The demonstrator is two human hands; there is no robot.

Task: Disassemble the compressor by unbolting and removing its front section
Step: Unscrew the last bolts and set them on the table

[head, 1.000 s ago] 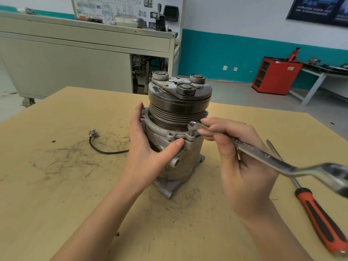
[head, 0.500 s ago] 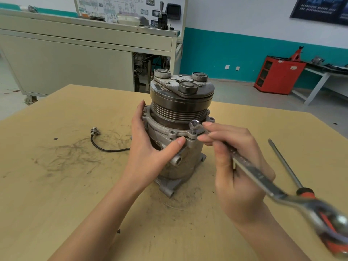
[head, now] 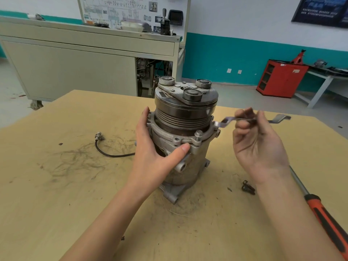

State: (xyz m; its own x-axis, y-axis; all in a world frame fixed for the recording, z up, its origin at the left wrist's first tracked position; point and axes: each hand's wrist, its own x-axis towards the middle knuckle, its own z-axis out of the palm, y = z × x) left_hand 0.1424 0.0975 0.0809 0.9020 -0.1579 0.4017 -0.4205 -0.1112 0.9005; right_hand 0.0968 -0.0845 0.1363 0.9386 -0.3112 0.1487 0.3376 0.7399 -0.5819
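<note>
The compressor (head: 185, 147) stands upright mid-table, its front section still seated. The left hand (head: 150, 157) grips its flange at 9 o'clock. The right hand (head: 258, 144) pinches a wrench (head: 224, 123) at the 3 o'clock side. The 6 o'clock bolt (head: 198, 134) stands raised, probably loosened; lifting off remains.

At the middle of the tabletop (head: 56, 204), upright, a compressor (head: 184, 117). Against its left side and front flange (head: 180, 139), the left hand (head: 154, 155). To its right, raised, the right hand (head: 258, 147), a wrench (head: 227, 120) in its fingers (head: 243, 127), one wrench end beside the flange. On the tabletop: a wire (head: 113, 155) left of the compressor, a small metal part (head: 248, 188) right and nearer, a screwdriver (head: 325, 215) at the right edge. Behind, a workbench (head: 75, 68) at left, a cabinet (head: 280, 80) at right.
</note>
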